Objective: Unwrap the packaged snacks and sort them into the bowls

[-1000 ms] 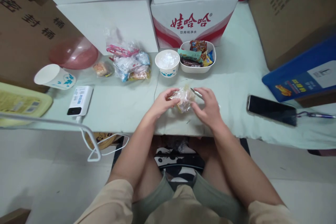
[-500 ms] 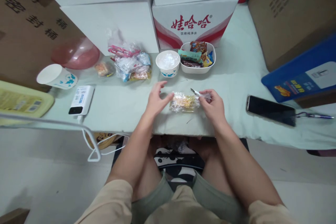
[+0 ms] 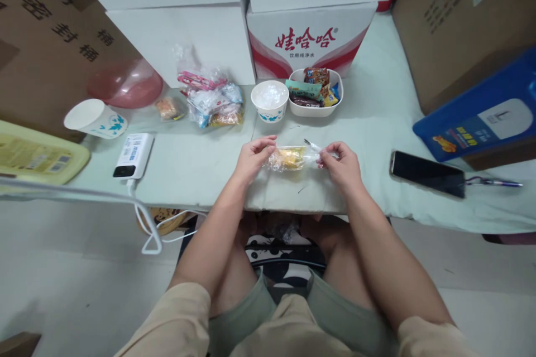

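Observation:
Between my hands a clear plastic packet with a yellow snack inside (image 3: 290,157) is stretched out over the cloth. My left hand (image 3: 254,157) pinches its left end between thumb and fingers. At the other end, my right hand (image 3: 341,163) is closed on the bunched plastic. A thin white tool with a dark tip (image 3: 310,144) juts out beside the right fingers; its kind cannot be made out. Behind the packet are a paper cup (image 3: 270,112) with clear plastic in it and a white bowl (image 3: 316,109) of wrapped snacks.
A bag of wrapped snacks (image 3: 214,97) lies behind on the left, near a tipped paper cup (image 3: 95,119), a red balloon (image 3: 129,83) and a cabled power bank (image 3: 134,155). On the right are a phone (image 3: 427,173) and a blue container (image 3: 473,114). Boxes line the back.
My left hand has closed from spread fingers onto the packet's left end. The packet is now pulled straighter, and my right hand has shifted slightly right with its end.

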Action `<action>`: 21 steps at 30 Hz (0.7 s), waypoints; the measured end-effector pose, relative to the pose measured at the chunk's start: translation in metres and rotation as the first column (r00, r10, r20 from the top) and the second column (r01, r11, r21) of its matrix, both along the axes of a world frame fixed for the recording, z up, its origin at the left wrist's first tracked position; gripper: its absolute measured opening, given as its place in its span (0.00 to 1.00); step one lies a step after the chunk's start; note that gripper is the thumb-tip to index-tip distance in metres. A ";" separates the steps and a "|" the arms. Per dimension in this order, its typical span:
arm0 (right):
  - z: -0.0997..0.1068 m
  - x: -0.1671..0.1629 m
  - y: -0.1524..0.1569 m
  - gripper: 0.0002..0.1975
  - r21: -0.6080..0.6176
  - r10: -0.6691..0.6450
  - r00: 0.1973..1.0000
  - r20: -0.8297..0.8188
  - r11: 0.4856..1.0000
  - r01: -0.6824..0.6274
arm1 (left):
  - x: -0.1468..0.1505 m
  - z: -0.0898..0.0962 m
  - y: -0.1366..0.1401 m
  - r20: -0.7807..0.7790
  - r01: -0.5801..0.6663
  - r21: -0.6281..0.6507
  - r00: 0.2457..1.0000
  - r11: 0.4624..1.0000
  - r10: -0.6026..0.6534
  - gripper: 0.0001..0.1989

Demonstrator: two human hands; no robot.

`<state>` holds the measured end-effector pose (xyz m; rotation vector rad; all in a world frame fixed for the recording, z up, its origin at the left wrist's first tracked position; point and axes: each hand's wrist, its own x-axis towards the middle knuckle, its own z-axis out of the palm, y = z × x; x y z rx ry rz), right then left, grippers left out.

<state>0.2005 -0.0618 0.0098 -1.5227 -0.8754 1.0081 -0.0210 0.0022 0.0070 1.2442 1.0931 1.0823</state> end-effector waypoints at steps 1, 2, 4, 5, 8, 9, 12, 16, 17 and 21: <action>0.000 -0.001 0.001 0.16 -0.004 -0.009 1.000 -0.018 1.000 0.009 | 0.001 0.000 -0.002 -0.035 -0.064 0.033 0.997 0.997 0.065 0.12; 0.000 -0.003 0.002 0.16 -0.010 -0.016 0.999 -0.030 1.000 0.015 | 0.001 0.001 -0.004 -0.108 -0.109 0.092 0.987 0.990 0.119 0.12; 0.002 -0.005 0.003 0.15 -0.022 -0.019 0.999 -0.041 1.000 0.018 | 0.001 0.003 -0.009 -0.325 -0.054 0.236 0.937 0.970 0.131 0.16; 0.003 -0.006 0.004 0.14 -0.026 -0.016 0.999 -0.043 1.000 0.015 | 0.001 0.004 -0.012 -0.433 0.045 0.277 0.898 0.960 0.083 0.18; 0.004 -0.007 0.005 0.14 -0.026 -0.006 0.999 -0.034 1.000 0.005 | -0.003 0.004 -0.016 -0.545 0.264 0.272 0.835 0.925 -0.078 0.13; 0.003 -0.007 0.006 0.15 -0.025 -0.001 1.000 -0.029 1.000 0.001 | -0.005 0.004 -0.015 -0.510 0.273 0.256 0.853 0.927 -0.110 0.11; 0.001 -0.005 0.008 0.15 -0.025 0.013 1.000 -0.009 1.000 -0.013 | -0.009 0.003 -0.010 -0.290 0.212 0.165 0.944 0.963 -0.158 0.11; -0.004 0.001 0.009 0.15 -0.006 -0.029 0.999 0.025 1.000 0.029 | -0.016 0.002 0.001 0.091 -0.124 -0.120 0.987 0.985 0.135 0.12; -0.005 0.004 0.009 0.16 0.009 -0.044 0.998 0.041 0.999 0.044 | -0.019 0.002 0.004 0.136 -0.211 -0.221 0.960 0.952 0.245 0.11; -0.010 0.016 0.005 0.19 0.077 -0.115 0.975 0.188 0.992 0.102 | -0.031 0.002 0.009 0.018 -0.421 -0.301 0.895 0.856 0.446 0.15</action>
